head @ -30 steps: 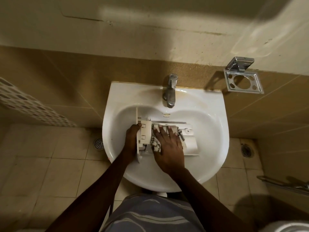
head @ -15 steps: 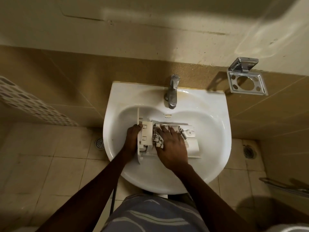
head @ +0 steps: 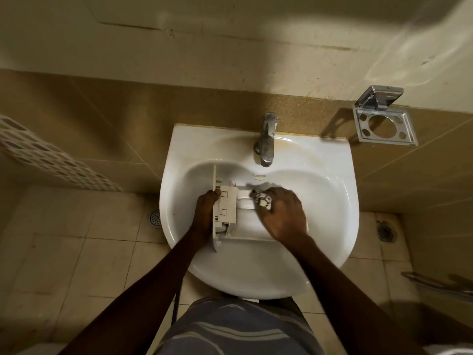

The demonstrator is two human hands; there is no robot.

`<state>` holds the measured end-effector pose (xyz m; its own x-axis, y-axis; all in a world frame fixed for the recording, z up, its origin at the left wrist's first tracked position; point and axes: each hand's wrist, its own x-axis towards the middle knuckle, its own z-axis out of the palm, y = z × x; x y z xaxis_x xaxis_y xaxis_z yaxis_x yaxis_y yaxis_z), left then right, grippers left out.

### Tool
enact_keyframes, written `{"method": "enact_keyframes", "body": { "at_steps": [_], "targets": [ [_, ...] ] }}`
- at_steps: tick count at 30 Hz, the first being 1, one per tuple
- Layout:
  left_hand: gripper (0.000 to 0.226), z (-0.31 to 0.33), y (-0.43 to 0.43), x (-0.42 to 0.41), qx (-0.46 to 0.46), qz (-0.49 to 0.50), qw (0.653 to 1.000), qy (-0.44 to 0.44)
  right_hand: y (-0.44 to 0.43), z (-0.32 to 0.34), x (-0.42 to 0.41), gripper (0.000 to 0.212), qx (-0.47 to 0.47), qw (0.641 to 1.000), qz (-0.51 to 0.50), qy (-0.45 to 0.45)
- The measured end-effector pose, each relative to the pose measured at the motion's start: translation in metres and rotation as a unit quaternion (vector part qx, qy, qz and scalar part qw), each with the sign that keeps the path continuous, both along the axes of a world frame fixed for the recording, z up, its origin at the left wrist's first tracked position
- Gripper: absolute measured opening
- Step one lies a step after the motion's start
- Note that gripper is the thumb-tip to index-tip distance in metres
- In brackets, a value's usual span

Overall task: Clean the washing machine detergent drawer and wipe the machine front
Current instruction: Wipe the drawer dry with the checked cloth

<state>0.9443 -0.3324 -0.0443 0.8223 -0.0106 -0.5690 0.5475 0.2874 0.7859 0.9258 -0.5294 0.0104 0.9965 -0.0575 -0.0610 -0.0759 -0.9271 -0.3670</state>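
The white detergent drawer (head: 227,208) lies across the bowl of the white sink (head: 330,180), its front panel standing on edge at the left. My left hand (head: 206,213) grips that front panel from the left side. My right hand (head: 281,216) is closed on a bunched black-and-white patterned cloth (head: 263,199) and presses it down into the drawer's compartments on the right. Most of the drawer's right half is hidden under that hand. The washing machine is not in view.
A chrome tap (head: 266,142) stands at the back of the sink, with no water seen running. A chrome holder (head: 384,124) hangs on the wall at the right. Floor drains (head: 154,217) (head: 386,231) sit on the tiled floor either side. A metal rail (head: 440,285) is at lower right.
My right hand has slid to the right along the drawer and bunched the cloth under its fingers, uncovering the drawer's middle. My left hand has kept its hold on the front panel.
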Motion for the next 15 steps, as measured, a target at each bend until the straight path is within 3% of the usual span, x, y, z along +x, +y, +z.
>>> {"method": "enact_keyframes", "body": {
  "at_steps": [2, 5, 10, 13, 15],
  "targets": [
    [0.106, -0.011, 0.000, -0.001, -0.016, -0.008, 1.000, 0.007, -0.024, -0.004, 0.004, 0.042, -0.027, 0.998, -0.061, 0.004],
    [0.107, -0.006, 0.000, -0.001, -0.014, -0.015, 1.000, 0.014, -0.006, -0.002, 0.003, 0.040, -0.015, 0.996, -0.087, 0.007],
    [0.070, 0.012, 0.000, 0.000, -0.011, -0.021, 1.000, 0.011, 0.049, 0.008, -0.006, 0.058, 0.051, 0.996, 0.048, 0.047],
    [0.078, 0.008, 0.001, 0.001, -0.010, -0.041, 0.999, 0.004, 0.006, -0.002, -0.015, 0.057, -0.023, 0.995, 0.092, 0.020],
    [0.093, 0.012, 0.004, 0.001, -0.004, -0.058, 0.998, 0.010, -0.026, -0.010, -0.020, 0.057, -0.055, 0.997, 0.056, 0.006]
  ]
}}
